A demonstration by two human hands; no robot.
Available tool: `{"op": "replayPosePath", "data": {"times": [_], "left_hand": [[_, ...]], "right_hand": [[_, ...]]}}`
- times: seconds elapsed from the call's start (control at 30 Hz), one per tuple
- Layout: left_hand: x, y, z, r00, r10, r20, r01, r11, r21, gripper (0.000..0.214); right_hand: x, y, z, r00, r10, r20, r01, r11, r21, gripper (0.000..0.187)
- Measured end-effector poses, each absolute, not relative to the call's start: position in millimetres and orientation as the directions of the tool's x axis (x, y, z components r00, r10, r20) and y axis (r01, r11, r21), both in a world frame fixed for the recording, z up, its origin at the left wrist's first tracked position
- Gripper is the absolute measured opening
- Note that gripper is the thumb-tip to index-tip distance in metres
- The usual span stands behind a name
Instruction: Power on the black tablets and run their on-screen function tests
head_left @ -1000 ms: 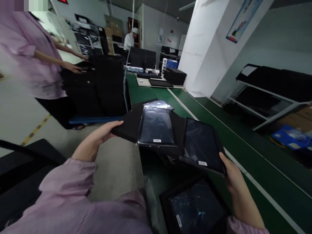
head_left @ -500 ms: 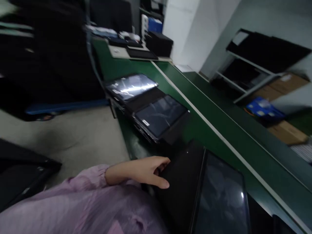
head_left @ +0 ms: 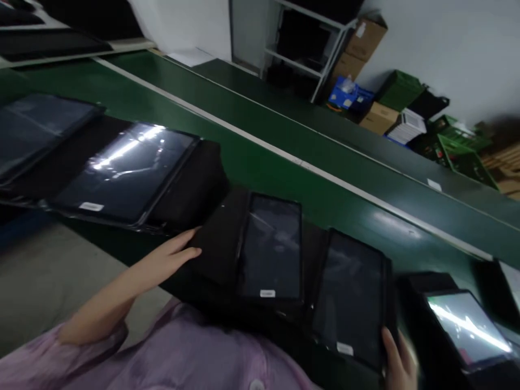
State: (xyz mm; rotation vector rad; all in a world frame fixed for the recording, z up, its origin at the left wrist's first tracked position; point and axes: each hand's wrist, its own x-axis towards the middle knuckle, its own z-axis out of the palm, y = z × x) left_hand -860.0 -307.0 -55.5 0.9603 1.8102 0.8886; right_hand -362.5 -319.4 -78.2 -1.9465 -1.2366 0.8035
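Observation:
My left hand [head_left: 179, 253] is closed on the left edge of a black tablet case [head_left: 219, 241], other fingers hidden beneath. Beside that flap lies a dark-screened tablet [head_left: 271, 246] with a small white label at its lower edge. Just right of it is a second dark tablet [head_left: 350, 295], also labelled. My right hand [head_left: 400, 360] grips this tablet's right edge, its fingers partly out of sight. Whether the two cases are joined or only overlap, I cannot tell.
To the left, more tablets in black cases [head_left: 130, 170] lie along the green bench [head_left: 260, 168]. Another tablet [head_left: 467, 327] reflects light at the right. Beyond the bench stand a metal rack [head_left: 298, 64], cardboard boxes [head_left: 365, 38] and green crates [head_left: 400, 89].
The view has swung to the right, bringing my right hand and more tablets into sight. My left hand stays at the left edge of the black case.

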Motion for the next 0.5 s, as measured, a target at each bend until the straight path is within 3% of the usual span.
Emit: {"op": "replayPosePath", "data": {"times": [0.07, 0.1, 0.23, 0.33, 0.43, 0.5], "left_hand": [[-853.7, -311.7, -65.9, -0.399, 0.871, -0.287, 0.406, 0.448, 0.796, 0.08], [-847.5, -311.8, -70.1, -0.4, 0.885, -0.238, 0.489, 0.425, 0.762, 0.085], [-800.0, -282.4, -75.8, -0.124, 0.977, -0.172, 0.729, 0.207, 0.652, 0.083], [-751.2, -229.3, -77.6, 0.035, 0.986, -0.166, 0.85, 0.058, 0.524, 0.082], [-713.3, -176.2, -81.4, 0.007, 1.0, -0.03, 0.934, 0.004, 0.357, 0.083], [-700.8, -153.5, -83.8, -0.037, 0.998, 0.049, 0.945, 0.019, 0.326, 0.084]], "right_hand": [[-366.2, -312.0, -97.0, 0.435, 0.895, -0.1, 0.519, -0.34, -0.784, 0.077], [-369.9, -306.0, -105.2, 0.434, 0.901, -0.013, 0.579, -0.29, -0.762, 0.085], [-386.3, -277.7, -121.9, 0.328, 0.919, 0.221, 0.743, -0.106, -0.66, 0.092], [-392.8, -254.0, -122.2, 0.249, 0.934, 0.257, 0.792, -0.043, -0.609, 0.093], [-396.6, -229.1, -122.1, 0.234, 0.929, 0.286, 0.804, -0.019, -0.594, 0.094], [-399.3, -215.9, -123.7, 0.252, 0.919, 0.302, 0.801, -0.023, -0.598, 0.094]]}}
